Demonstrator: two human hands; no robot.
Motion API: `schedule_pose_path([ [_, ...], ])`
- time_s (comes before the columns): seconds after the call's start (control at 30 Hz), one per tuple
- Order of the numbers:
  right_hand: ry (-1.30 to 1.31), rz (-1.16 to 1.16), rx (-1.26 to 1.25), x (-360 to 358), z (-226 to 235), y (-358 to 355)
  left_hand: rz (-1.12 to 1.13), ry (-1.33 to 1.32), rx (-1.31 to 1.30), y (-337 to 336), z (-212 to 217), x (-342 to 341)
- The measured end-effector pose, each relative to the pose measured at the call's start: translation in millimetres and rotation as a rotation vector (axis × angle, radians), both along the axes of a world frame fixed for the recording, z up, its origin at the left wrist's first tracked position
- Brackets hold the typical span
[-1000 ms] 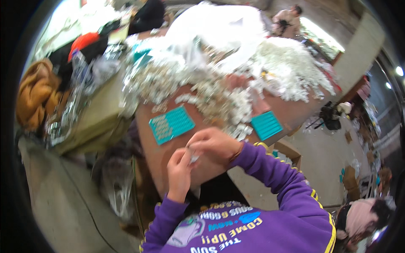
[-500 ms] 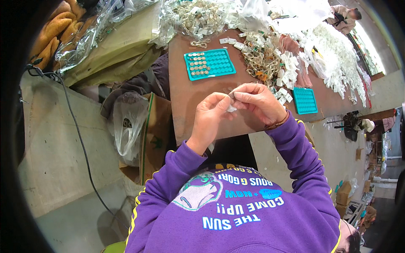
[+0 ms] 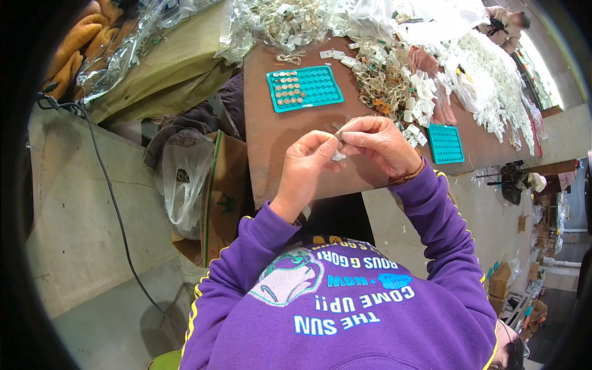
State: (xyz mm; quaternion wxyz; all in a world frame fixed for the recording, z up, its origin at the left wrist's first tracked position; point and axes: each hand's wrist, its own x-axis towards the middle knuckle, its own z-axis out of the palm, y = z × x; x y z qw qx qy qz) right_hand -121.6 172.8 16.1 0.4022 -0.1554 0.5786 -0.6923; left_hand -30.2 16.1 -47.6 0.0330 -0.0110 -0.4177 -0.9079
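My left hand (image 3: 301, 169) and my right hand (image 3: 383, 147) meet over the near part of the brown table, thumbs and forefingers pinched together. Between their fingertips is a small white piece (image 3: 338, 156), partly covered by the fingers. A small greyish bit shows at the right fingertips, too small to name. Beyond the hands lies a teal tray (image 3: 324, 91) with rows of moulded hollows. Small round metallic discs (image 3: 287, 88), looking like buttons, fill the hollows on its left side. A second teal tray (image 3: 446, 144) lies near the table's right edge.
Tangled cords with white tags (image 3: 379, 80) are heaped past my right hand. White tags (image 3: 493, 86) spread farther right. A cardboard box (image 3: 222, 209) with a clear plastic bag (image 3: 185, 176) stands left of the table (image 3: 265, 142). Another person (image 3: 505, 28) is at the far right.
Both hands stay pinched together in nearly the same place, with slight finger movement. The white piece shows a little more below the fingertips. The whole view has shifted slightly.
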Motion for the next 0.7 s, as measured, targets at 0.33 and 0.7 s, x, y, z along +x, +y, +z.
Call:
schedule_pose_path([
  [0.33,-0.012,-0.017,0.016,-1.0,0.1,-0.2,0.005,-0.001,0.010,0.0,-1.1,0.0],
  [0.7,0.076,-0.003,0.045,0.5,6.5,-2.1,0.015,-0.007,0.009,0.2,1.1,0.3],
])
